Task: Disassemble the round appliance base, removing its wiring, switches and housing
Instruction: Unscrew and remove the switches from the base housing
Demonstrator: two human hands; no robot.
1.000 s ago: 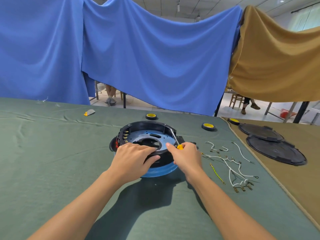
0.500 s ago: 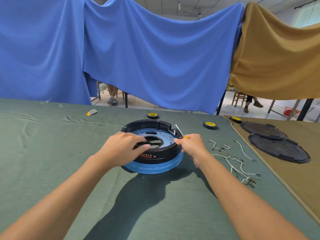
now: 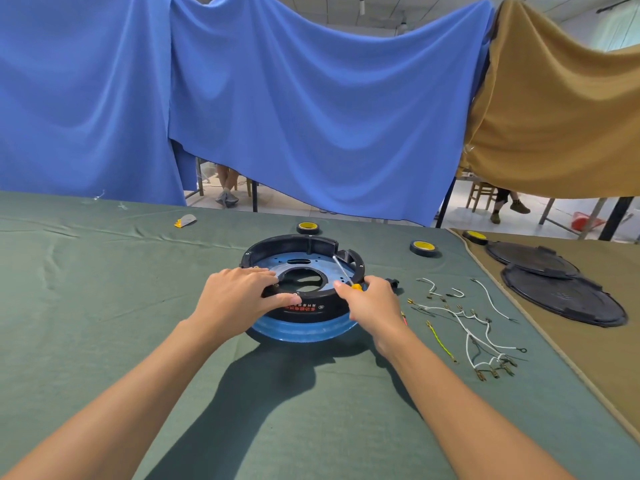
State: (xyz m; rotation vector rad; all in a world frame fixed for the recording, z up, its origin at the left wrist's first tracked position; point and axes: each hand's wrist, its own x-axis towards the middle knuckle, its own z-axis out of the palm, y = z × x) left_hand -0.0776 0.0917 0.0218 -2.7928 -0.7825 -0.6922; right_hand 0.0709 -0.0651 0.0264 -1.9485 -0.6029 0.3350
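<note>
- The screwdriver (image 3: 342,270) could slip off whatever its tip bears on and gouge the blue inner plate (image 3: 291,263) or jab the left hand (image 3: 239,296). Its thin shaft leans at a slant across the interior.
- The round appliance base (image 3: 311,318) sits mid-table on loose green cloth (image 3: 104,306), so a hard pry could slide or tip it.
- The left hand's fingers lie slightly spread over the near-left rim of the black housing (image 3: 313,308), with the thumb against its outer wall, clamping it.
- The right hand (image 3: 372,303) curls tightly round the screwdriver's yellow handle at the near-right rim. I cannot tell whether it touches the rim.
</note>
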